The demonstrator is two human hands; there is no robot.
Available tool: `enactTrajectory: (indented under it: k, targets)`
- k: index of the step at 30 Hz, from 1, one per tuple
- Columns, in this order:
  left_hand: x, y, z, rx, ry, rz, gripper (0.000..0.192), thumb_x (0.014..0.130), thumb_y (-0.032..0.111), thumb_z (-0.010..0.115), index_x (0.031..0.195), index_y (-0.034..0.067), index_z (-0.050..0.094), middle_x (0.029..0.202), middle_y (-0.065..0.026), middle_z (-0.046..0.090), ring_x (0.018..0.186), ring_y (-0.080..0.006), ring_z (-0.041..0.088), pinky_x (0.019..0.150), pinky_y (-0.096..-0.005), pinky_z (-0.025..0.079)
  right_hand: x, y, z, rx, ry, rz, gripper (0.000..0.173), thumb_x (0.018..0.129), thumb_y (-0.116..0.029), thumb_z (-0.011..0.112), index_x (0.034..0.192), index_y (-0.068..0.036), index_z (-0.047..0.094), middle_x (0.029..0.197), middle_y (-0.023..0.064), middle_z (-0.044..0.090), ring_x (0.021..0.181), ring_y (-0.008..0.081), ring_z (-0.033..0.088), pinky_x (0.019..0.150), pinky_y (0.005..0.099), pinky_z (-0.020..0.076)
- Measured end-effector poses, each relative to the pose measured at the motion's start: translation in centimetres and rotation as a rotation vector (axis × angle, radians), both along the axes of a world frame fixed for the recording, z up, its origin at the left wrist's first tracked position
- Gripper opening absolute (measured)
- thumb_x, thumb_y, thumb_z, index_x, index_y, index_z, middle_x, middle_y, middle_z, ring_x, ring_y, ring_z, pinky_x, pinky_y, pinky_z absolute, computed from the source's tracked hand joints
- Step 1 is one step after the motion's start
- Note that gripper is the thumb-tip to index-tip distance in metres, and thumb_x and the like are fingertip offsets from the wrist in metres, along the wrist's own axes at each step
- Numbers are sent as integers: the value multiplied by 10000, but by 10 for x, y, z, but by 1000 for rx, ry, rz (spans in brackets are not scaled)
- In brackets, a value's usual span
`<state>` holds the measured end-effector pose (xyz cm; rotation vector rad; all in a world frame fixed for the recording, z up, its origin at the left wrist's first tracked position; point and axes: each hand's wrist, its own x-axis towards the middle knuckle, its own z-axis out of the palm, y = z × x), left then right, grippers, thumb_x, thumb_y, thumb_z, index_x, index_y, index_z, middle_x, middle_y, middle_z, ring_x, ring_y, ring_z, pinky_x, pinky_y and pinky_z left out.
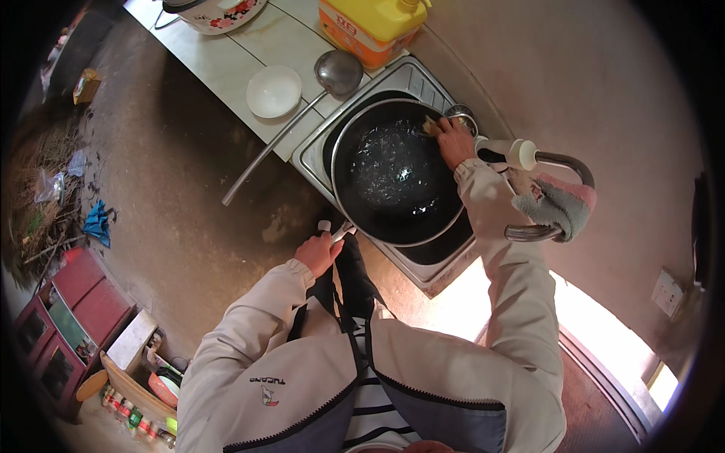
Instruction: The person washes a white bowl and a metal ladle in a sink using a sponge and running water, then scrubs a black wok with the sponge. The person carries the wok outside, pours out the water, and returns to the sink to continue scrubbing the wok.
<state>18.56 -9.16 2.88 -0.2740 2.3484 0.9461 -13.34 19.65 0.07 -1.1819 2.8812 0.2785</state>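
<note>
A black wok [391,209] with a pale metal rim lies over a stainless steel sink [447,272]. Shallow liquid glints on its dark inside. My left hand [320,253] is closed around the wok's handle [342,231], at the side nearest me. At the far right part of the rim, my right hand [455,141] pinches a tan scrubbing piece [431,125], possibly loofah, against the inner wall. My fingers partly cover it. Just right of that hand is a faucet [524,154], with a grey and pink cloth [558,206] draped on its curved spout.
On the tiled counter [238,54] are a white bowl [274,90], a long-handled metal ladle [340,73], a yellow and orange jug [371,28] and a flowered pot [224,14]. The ladle's handle juts past the counter edge. A wall [595,102] rises at right.
</note>
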Motion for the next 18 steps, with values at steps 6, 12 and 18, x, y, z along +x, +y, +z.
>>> enactTrajectory:
  k: [6, 12, 18]
  targets:
    - [-2, 0, 2, 36, -21, 30, 411, 938, 410, 561, 855, 8, 569, 775, -270, 639, 769, -487, 606, 690, -571, 483, 88, 44, -14, 378, -220, -116, 209, 810, -162, 576, 949, -131, 729, 1105, 52, 593, 1057, 276, 549, 783, 378, 518]
    - [-2, -1, -2, 44, -34, -10, 443, 951, 430, 529, 872, -1, 590, 800, -256, 654, 782, -474, 622, 685, -558, 497, 165, -4, -5, 209, -667, -348, 233, 796, -104, 567, 972, -99, 720, 1067, 141, 659, 1007, 359, 629, 819, 471, 543]
    - [-6, -2, 2, 35, -44, -22, 436, 955, 417, 528, 892, -12, 572, 789, -266, 650, 773, -475, 622, 684, -557, 496, 166, -19, -22, -383, -711, -428, 249, 833, -138, 567, 1023, -130, 728, 991, 208, 646, 924, 412, 637, 854, 473, 515]
